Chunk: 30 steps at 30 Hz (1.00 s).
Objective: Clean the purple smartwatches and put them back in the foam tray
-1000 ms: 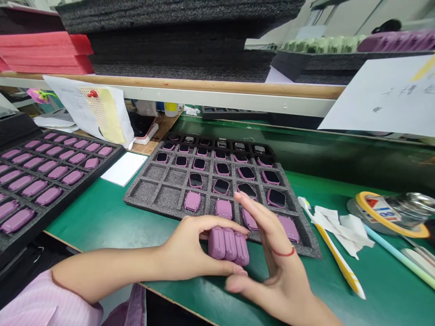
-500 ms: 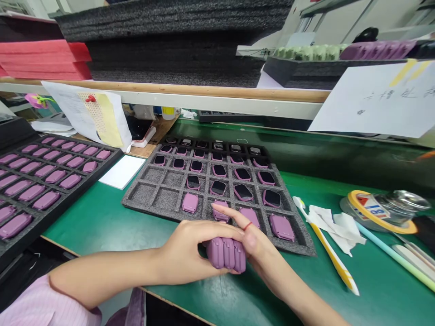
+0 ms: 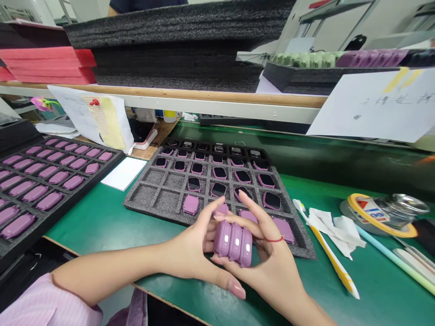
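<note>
Three purple watch cases (image 3: pixel 233 244) stand side by side, their small pale oval side marks facing me. My right hand (image 3: pixel 280 260) grips the row, its thumb below and a finger across the top. At the row's left side, my left hand (image 3: pixel 188 251) is open, thumb and index finger spread wide, other fingers partly hidden behind the cases. Just beyond both hands lies a dark grey foam tray (image 3: pixel 142 195) with purple watches in its compartments. The back rows show black screens; the nearest row, including one watch case (image 3: pixel 190 204), shows purple backs, partly covered by my hands.
A second tray (image 3: pixel 81 190) of purple cases is at left, beside a white pad (image 3: pixel 124 173). To the right lie a toothbrush (image 3: pixel 331 253), crumpled tissue (image 3: pixel 335 226) and a jar (image 3: pixel 384 210) with a tape roll. A shelf (image 3: pixel 210 103) crosses above the bench.
The row of cases has been turned so the oval marks face me. My left hand has spread its thumb away, and my right hand now grips the row.
</note>
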Tool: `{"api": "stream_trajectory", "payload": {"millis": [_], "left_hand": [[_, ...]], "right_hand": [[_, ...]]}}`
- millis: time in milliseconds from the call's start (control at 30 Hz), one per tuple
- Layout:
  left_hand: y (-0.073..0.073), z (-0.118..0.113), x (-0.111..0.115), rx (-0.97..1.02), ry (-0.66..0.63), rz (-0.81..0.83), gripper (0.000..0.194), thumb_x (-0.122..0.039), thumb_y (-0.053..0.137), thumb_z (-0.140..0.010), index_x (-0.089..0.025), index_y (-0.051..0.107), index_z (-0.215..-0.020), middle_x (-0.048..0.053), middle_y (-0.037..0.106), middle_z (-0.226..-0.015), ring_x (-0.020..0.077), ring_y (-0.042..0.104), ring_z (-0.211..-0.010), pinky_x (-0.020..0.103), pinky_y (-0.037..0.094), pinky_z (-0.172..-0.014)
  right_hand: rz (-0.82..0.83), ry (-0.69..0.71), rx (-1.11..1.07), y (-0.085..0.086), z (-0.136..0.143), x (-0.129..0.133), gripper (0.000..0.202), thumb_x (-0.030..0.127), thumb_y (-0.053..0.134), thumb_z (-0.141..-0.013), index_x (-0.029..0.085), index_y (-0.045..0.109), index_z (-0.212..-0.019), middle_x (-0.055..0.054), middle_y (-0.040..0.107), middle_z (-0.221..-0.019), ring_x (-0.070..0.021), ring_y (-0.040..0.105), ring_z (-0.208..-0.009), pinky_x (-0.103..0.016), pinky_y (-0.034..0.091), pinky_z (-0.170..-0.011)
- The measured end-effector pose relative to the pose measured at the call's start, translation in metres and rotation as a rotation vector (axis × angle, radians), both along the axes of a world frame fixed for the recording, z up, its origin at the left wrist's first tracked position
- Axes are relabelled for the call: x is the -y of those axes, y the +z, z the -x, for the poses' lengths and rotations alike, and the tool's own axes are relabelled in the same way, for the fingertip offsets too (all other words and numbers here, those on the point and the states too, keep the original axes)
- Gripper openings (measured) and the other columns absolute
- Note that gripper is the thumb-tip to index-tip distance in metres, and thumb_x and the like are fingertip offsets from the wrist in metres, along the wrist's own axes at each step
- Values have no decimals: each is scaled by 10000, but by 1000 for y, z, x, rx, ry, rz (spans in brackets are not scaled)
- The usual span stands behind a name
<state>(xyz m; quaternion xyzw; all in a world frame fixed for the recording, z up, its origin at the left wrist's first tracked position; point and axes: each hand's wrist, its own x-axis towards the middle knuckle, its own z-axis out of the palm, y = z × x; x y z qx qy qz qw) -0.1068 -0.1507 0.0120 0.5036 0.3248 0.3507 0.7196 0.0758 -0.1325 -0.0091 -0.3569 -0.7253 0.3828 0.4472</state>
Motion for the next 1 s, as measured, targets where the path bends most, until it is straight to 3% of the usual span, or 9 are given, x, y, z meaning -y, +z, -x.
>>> {"api": "stream_trajectory", "payload": {"millis": [100,167,300,433,600,733,800,867,1000], "left_hand": [[1,-3,-1,73,-53,151,886,-357,921,-623,-196,496,-1383,155,648,-1203,298,661,-1123,478,489,-1011],[3,-4,-2,54,-32,187,733,-294,945,-575,-170,615,-1218,109,683,-1083,269,689,-1034,456,495,-989],[6,-6,-2,42,17,211,734,-175,953,-511,-173,619,-1165,72,689,-1022,260,689,-1002,444,510,-953],[5,-7,-2,38,72,172,745,-151,959,-480,-167,615,-1140,93,686,-1092,267,684,-1012,430,525,-936],[-5,-6,-4,-48,102,130,713,-229,951,-525,-155,616,-1150,85,712,-1018,282,701,-996,428,547,-915],[-9,-3,-9,-129,161,95,742,-242,941,-552,-144,576,-1190,109,720,-1049,295,716,-987,458,550,-930],[-6,-1,-10,-136,201,54,851,-212,930,-572,-191,511,-1313,111,712,-1117,281,718,-1000,465,542,-958],[0,2,-10,-176,234,8,950,-202,914,-602,-255,428,-1417,95,706,-1151,260,718,-1002,460,532,-981],[6,4,-9,-263,245,-58,804,-218,876,-647,-253,509,-1361,75,699,-1151,248,712,-993,423,541,-950]], "right_hand": [[-86,1,22,-5,-2,-3,910,346,854,-703,369,393,-1488,-90,446,-1555,-321,600,-1276,-413,597,-971],[-76,15,32,-5,-3,-3,951,330,846,-708,344,352,-1521,-102,454,-1550,-320,605,-1269,-406,602,-965],[-71,37,43,-1,-1,-1,981,291,816,-733,297,286,-1558,-107,619,-1395,-315,618,-1254,-437,592,-990],[-78,60,69,0,2,-2,813,288,826,-731,300,464,-1459,-111,504,-1510,-325,623,-1244,-432,583,-1004],[-28,124,113,-2,7,-2,1017,260,817,-754,304,219,-1576,-112,667,-1312,-304,617,-1258,-479,534,-1049],[-113,183,198,6,3,-6,1129,423,890,-665,290,236,-1574,-133,568,-1423,-305,549,-1328,-470,467,-1110],[-172,133,244,13,-6,-15,943,493,793,-772,274,307,-1550,-127,569,-1427,-293,568,-1307,-463,482,-1094],[-249,-33,344,20,-21,-30,581,445,621,-925,303,453,-1463,-76,654,-1330,-269,629,-1231,-448,532,-1038],[-327,-393,510,29,-64,-64,221,363,530,-961,362,697,-1104,-34,766,-1076,-290,726,-1032,-448,594,-902]]}}
